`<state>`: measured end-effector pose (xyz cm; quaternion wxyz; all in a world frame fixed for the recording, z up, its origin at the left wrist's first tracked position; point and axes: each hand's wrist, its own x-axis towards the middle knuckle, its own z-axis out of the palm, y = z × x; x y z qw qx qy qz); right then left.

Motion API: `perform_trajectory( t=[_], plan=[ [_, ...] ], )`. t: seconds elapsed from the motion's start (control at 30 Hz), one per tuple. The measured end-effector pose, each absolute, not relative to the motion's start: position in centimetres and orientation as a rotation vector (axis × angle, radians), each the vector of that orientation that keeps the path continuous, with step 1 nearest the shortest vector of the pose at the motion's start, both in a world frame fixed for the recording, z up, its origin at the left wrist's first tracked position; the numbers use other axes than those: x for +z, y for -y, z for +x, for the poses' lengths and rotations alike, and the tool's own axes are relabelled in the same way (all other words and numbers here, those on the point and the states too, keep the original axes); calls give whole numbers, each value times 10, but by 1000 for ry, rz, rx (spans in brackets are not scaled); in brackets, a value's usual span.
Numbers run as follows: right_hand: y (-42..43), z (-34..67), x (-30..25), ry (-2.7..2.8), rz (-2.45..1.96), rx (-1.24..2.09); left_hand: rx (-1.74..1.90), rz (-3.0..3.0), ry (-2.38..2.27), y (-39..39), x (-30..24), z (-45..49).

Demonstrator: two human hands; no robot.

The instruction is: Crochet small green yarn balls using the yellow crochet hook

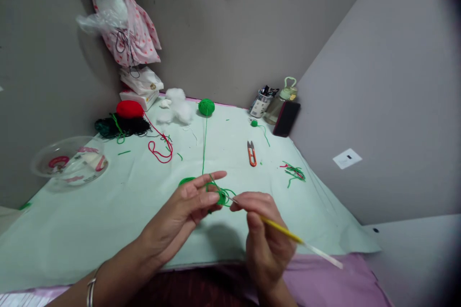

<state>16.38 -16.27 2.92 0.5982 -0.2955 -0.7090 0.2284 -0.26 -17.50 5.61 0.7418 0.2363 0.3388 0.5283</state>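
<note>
My left hand (pixel 187 208) pinches a small piece of green crochet work (pixel 222 196) between thumb and fingers, with its index finger stretched out and green yarn looped over it. In my right hand (pixel 264 230) is a crochet hook (pixel 281 228) with a yellow handle, its metal tip pointing into the green loops. From the left hand a green strand (pixel 205 146) runs back across the table to a green yarn ball (pixel 206 107). More green yarn (pixel 186 181) shows behind the left fingers. The hook's very tip is hard to make out among the loops.
Orange thread snips (pixel 252 154) lie beyond my hands, with yarn scraps (pixel 295 171) to their right. A phone (pixel 286 119), a bottle (pixel 275 108) and a pen cup (pixel 260 104) stand back right. Red yarn (pixel 129 109), white stuffing (pixel 182 109) and a plastic tub (pixel 68 163) are left.
</note>
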Motion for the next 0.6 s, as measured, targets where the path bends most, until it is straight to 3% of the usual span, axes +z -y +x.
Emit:
perform_trajectory(
  t=[0.1, 0.2, 0.3, 0.47, 0.6],
  plan=[
    [160, 164, 35, 1395, -623, 889, 1188, 629, -782, 174, 56, -4],
    [157, 160, 37, 1403, -595, 998, 1196, 747, -805, 177, 55, -2],
    [158, 155, 34, 1512, -655, 871, 1239, 810, -882, 180, 54, 3],
    [164, 156, 24, 1732, -747, 366, 1267, 662, -811, 176, 52, 9],
    [159, 161, 30, 1595, -747, 559, 1148, 511, -687, 169, 52, 4]
  ],
)
